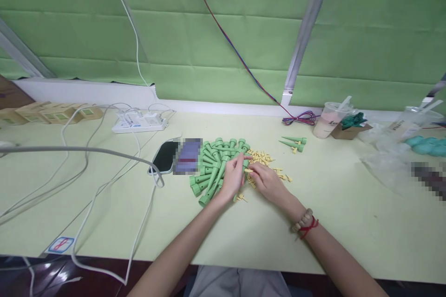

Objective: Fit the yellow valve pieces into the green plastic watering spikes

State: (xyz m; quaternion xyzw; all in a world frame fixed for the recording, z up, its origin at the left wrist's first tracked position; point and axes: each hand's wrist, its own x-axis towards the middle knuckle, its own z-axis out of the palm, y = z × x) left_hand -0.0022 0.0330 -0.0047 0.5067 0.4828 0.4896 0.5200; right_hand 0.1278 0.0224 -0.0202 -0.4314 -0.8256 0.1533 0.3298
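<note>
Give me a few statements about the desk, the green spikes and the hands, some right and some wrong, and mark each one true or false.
1. Both hands, left hand and right hand, meet at the pile of green plastic cone spikes. True.
2. The small yellow plastic pieces lie left of the green pile. False: they lie to its right.
3. The beaded bracelet with red string is on the right wrist. True.
4. The white power strip sits at the near table edge. False: it lies toward the far wall.
</note>
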